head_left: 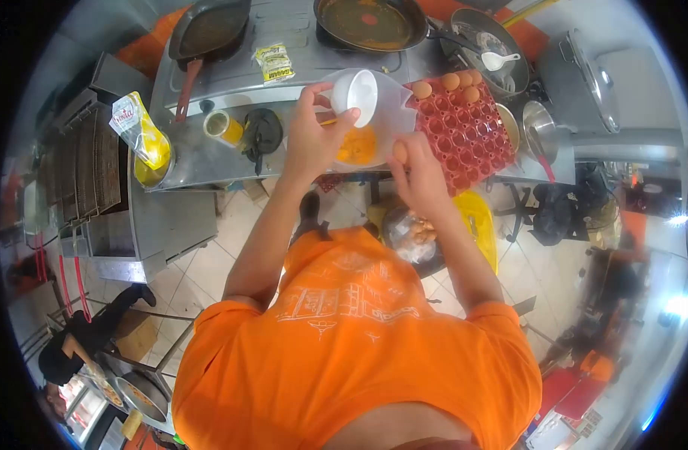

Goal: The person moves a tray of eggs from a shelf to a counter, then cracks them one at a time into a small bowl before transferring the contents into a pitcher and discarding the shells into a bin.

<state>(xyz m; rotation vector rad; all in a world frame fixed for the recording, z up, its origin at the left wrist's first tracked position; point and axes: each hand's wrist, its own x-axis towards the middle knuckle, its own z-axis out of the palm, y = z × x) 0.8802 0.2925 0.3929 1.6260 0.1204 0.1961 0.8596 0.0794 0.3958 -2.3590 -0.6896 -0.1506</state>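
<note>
My left hand (318,133) is closed on a small white bowl (365,96), tilted over a large translucent mixing bowl (393,94). Yellow-orange egg yolks (357,145) lie in the bottom of that mixing bowl. A brown egg (400,153) is pinched in the fingers of my right hand (423,180), at the mixing bowl's near right rim. Right of the bowl is a red egg tray (464,139), mostly bare cups, with several brown eggs (450,81) along its far side.
Two pans (370,26) (209,30) sit on the stove, with a yellow packet (274,63) between them. At the left stand a yellow-white pouch (141,131) and a jar (224,128). Below my right arm, a bin (413,236) holds eggshells. Another person (81,349) is at lower left.
</note>
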